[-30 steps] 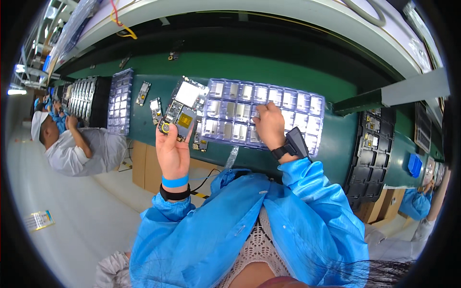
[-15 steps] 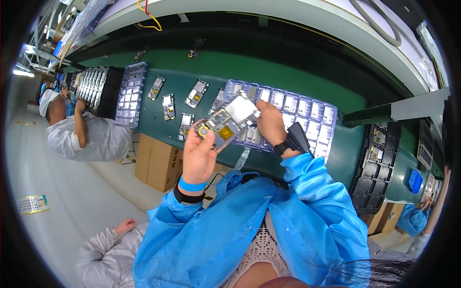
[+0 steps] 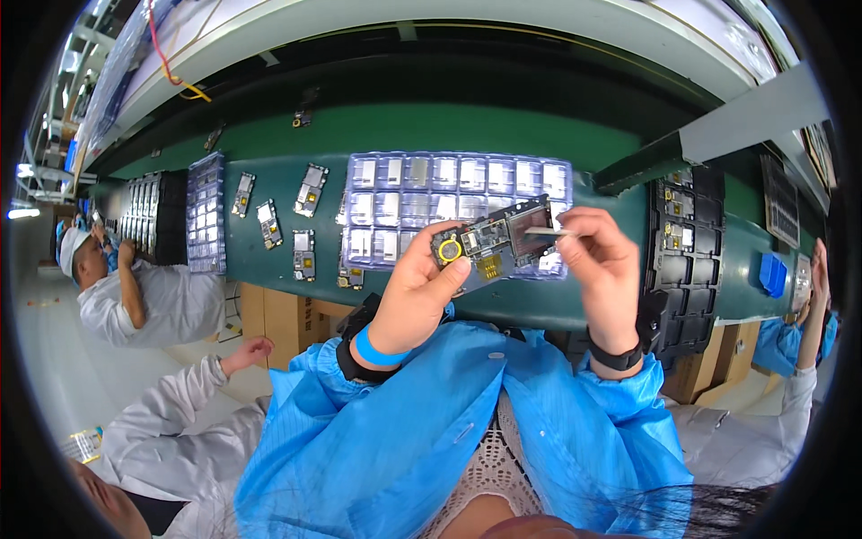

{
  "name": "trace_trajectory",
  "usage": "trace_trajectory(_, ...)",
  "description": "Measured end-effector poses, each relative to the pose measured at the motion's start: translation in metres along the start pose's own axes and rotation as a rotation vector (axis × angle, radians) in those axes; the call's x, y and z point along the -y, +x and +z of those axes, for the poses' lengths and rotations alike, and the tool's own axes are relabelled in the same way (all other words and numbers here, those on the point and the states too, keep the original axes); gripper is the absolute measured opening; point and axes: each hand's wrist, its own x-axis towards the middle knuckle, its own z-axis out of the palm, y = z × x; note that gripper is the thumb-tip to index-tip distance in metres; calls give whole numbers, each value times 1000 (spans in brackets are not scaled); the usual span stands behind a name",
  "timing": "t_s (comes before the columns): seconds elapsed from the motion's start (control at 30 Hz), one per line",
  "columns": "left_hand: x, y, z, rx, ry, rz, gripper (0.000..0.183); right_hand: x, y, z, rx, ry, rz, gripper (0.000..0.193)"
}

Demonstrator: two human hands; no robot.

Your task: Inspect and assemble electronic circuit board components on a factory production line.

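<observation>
l hand [image 3: 415, 295] holds pcb [image 3: 490, 235]

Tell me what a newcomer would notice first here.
Probably the circuit board at the centre, gripped by the left hand, while the right hand holds a thin, pale piece at the board's right end. Beyond lies a clear tray of silvery pieces; below, a bright blue smock.

Dark circuit board [image 3: 489, 236], slanted; thin pale piece [image 3: 544, 231] at right end.

Left grip [image 3: 416, 292] clamps while right grip [image 3: 609, 265] pinches.
</observation>
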Motion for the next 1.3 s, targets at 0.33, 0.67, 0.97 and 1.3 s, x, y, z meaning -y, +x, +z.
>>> trace_trajectory(0.33, 6, 4, 28, 100, 50, -68, 36, 0, -7, 2, 26, 226, 257, 12)
trace_trajectory(0.67, 6, 5, 27, 79, 73, -70, 35, -6, -5, 8, 32, 129, 233, 12)
trace_trajectory(0.97, 2, 8, 29, 78, 79, -69, 34, -6, -3, 13, -48, -3, 168, 10)
trace_trajectory(1.3, 5, 13, 34, -107, 281, -26, 18, 6, -3, 18, -81, -227, 28, 11)
